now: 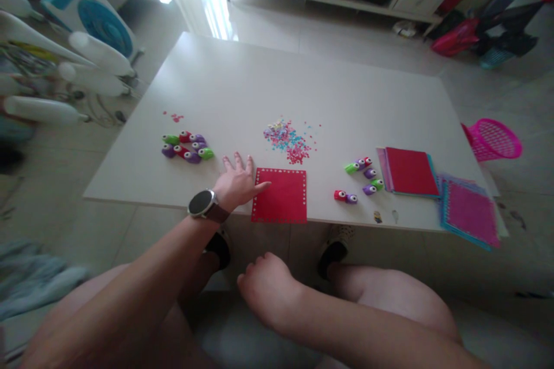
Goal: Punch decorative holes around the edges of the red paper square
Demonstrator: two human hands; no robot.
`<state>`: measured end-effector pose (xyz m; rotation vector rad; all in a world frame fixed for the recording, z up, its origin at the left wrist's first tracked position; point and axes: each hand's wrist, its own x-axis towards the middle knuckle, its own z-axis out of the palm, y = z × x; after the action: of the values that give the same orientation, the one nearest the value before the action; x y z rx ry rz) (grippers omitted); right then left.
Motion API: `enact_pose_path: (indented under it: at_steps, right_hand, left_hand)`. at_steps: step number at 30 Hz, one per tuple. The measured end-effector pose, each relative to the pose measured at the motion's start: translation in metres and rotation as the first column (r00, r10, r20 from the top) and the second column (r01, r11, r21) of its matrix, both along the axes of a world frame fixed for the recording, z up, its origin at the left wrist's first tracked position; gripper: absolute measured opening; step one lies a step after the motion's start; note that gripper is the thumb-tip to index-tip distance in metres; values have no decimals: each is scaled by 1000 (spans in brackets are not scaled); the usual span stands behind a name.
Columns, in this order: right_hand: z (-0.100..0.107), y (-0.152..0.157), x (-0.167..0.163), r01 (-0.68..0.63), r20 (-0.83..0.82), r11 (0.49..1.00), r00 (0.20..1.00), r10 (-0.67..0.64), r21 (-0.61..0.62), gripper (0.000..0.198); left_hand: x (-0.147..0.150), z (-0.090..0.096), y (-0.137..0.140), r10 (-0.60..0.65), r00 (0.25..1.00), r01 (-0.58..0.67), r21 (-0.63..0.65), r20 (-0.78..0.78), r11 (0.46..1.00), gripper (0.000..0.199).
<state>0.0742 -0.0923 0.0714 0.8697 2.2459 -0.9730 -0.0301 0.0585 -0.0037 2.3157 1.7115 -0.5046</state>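
Note:
My left hand (pixel 236 183), with a watch (pixel 201 203) on its wrist, lies spread on the white table. Its thumb rests on the left side of a red paper square (pixel 280 196). Small punched shapes line the paper's edges, and its lower edge hangs past the table's front edge. Below that edge, over my lap, my right hand (pixel 270 288) is curled closed; the inside of its fingers is hidden. Beyond the paper is a scattered pile of pink, blue and pale paper bits (pixel 289 139).
Craft punches in purple, green and red form a left group (pixel 187 147) and a right group (pixel 367 176). Farther right lie a red-topped paper stack (pixel 411 170) and a pink punched stack (pixel 470 210). A pink basket (pixel 496 139) stands beyond the table's right edge.

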Motion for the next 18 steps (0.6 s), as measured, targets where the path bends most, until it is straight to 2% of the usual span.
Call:
enact_pose_path:
  at_steps: [2, 5, 7, 10, 18]
  right_hand:
    - [0, 1, -1, -5, 0, 1000, 1000, 5, -2, 19]
    - [-1, 0, 0, -14, 4, 1000, 1000, 14, -10, 21]
    - [-2, 0, 1, -10, 7, 1000, 1000, 10, -16, 22]
    - [-4, -1, 1, 5, 10, 1000, 1000, -5, -5, 21]
    - [-7, -4, 2, 8, -25, 999, 1000, -7, 40, 17]
  left_hand:
    - [-3, 2, 2, -49, 999, 49, 1, 2, 999, 77]
    - [-10, 5, 9, -202, 979, 202, -33, 11, 979, 59]
    - [-14, 7, 15, -167, 986, 166, -46, -6, 985, 62]
    - [-18, 8, 20, -64, 997, 61, -56, -47, 997, 78]
    - [-15, 14, 19, -44, 997, 40, -67, -59, 997, 82]
